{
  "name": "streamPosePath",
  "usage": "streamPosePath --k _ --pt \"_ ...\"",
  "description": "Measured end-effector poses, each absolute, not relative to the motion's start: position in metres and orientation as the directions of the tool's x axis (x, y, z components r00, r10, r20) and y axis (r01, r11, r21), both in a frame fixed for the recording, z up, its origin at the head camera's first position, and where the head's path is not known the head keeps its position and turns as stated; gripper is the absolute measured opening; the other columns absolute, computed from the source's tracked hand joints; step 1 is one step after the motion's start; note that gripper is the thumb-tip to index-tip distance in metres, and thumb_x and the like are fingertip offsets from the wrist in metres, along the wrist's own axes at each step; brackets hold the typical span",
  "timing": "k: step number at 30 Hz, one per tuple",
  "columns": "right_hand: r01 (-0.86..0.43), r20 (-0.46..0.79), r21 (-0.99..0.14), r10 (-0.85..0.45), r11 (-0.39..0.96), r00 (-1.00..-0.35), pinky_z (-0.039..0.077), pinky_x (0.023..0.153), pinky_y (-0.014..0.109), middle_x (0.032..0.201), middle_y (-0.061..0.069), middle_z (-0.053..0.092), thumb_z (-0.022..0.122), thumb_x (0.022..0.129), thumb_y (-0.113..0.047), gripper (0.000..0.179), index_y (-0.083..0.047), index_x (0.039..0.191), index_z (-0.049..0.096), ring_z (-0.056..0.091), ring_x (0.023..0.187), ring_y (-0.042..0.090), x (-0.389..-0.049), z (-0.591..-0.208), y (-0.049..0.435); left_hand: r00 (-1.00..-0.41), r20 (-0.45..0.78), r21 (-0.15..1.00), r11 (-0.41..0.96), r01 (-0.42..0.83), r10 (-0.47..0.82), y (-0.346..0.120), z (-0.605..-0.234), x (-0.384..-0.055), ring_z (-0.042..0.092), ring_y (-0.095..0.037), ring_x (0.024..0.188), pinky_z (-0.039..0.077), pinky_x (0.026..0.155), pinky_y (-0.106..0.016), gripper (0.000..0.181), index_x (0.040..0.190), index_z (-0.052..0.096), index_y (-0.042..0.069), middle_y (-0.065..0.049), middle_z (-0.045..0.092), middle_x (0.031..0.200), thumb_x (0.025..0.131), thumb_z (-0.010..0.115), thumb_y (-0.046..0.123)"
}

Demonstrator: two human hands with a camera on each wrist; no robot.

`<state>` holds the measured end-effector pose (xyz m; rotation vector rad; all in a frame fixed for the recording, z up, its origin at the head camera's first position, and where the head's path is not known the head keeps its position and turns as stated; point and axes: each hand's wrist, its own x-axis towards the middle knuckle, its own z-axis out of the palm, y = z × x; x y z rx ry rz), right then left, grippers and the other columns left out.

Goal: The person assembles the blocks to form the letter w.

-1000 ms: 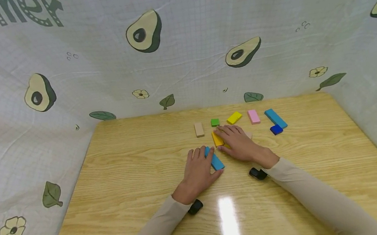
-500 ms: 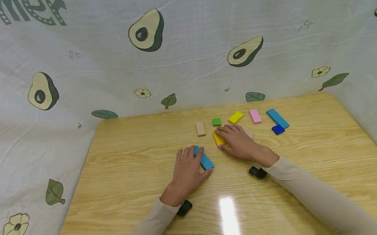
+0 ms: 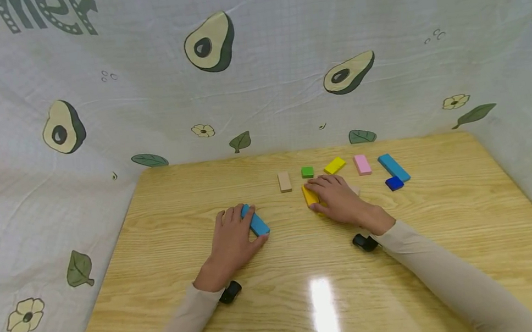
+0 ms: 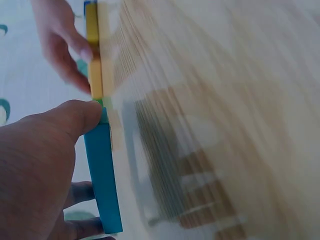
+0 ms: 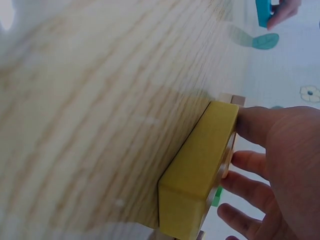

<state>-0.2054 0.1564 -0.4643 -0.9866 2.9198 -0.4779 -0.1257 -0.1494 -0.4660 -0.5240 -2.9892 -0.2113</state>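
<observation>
My left hand (image 3: 230, 242) grips a long blue block (image 3: 256, 222) by its two ends, thumb at the near end and fingers at the far one. In the left wrist view the blue block (image 4: 103, 175) appears edge-on, close over the tabletop. Over to the right, my right hand (image 3: 342, 201) pinches an orange block (image 3: 309, 196) between thumb and fingers. Beside it a yellow block (image 5: 200, 150) fills the front of the right wrist view, the thumb right at its end; in the head view that hand mostly covers it.
Behind the hands lie a tan block (image 3: 284, 182), a green cube (image 3: 307, 172), a yellow block (image 3: 334, 166) and a pink block (image 3: 363, 164). Farther right, a second long blue block (image 3: 393, 167) lies by a dark blue block (image 3: 394, 183). A patterned cloth (image 3: 273, 65) surrounds the wooden table (image 3: 160, 201).
My left hand has carried the blue block leftward, away from the right hand. The right hand stays in place at the orange block.
</observation>
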Motion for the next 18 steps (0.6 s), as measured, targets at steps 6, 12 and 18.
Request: streamPosePath --k 6,12,18 --pt "-0.587 0.076 -0.296 -0.594 0.754 -0.801 0.028 0.121 0.065 0.154 0.022 0.054 0.07 0.104 -0.026 0.057 0.0 0.152 0.055 0.043 0.146 0.045 -0.206 -0.466 0.157 -0.945 0.121 0.148 0.936 0.319 0.303 -0.177 -0.468 -0.129 0.049 -0.041 0.138 0.032 0.118 -0.062 0.077 0.155 0.054 0.006 -0.024 0.051 0.152 0.097 0.073 0.054" --pt "-0.586 0.077 -0.301 -0.593 0.753 -0.802 0.028 0.121 0.066 0.154 0.021 0.054 0.07 0.104 -0.026 0.057 0.0 0.152 0.055 0.042 0.146 0.045 -0.207 -0.467 0.157 -0.949 0.122 0.154 0.939 0.308 0.291 -0.203 -0.47 -0.13 0.049 -0.041 0.138 0.032 0.117 -0.062 0.078 0.154 0.054 0.006 -0.024 0.051 0.153 0.097 0.073 0.055" --pt "-0.587 0.078 -0.302 -0.594 0.751 -0.8 0.028 0.121 0.066 0.153 0.021 0.055 0.071 0.104 -0.026 0.057 0.0 0.151 0.055 0.043 0.146 0.045 -0.207 -0.466 0.157 -0.955 0.118 0.164 0.943 0.29 0.273 -0.225 -0.47 -0.131 0.048 -0.044 0.139 0.031 0.117 -0.064 0.077 0.154 0.054 0.005 -0.026 0.05 0.153 0.097 0.074 0.051"
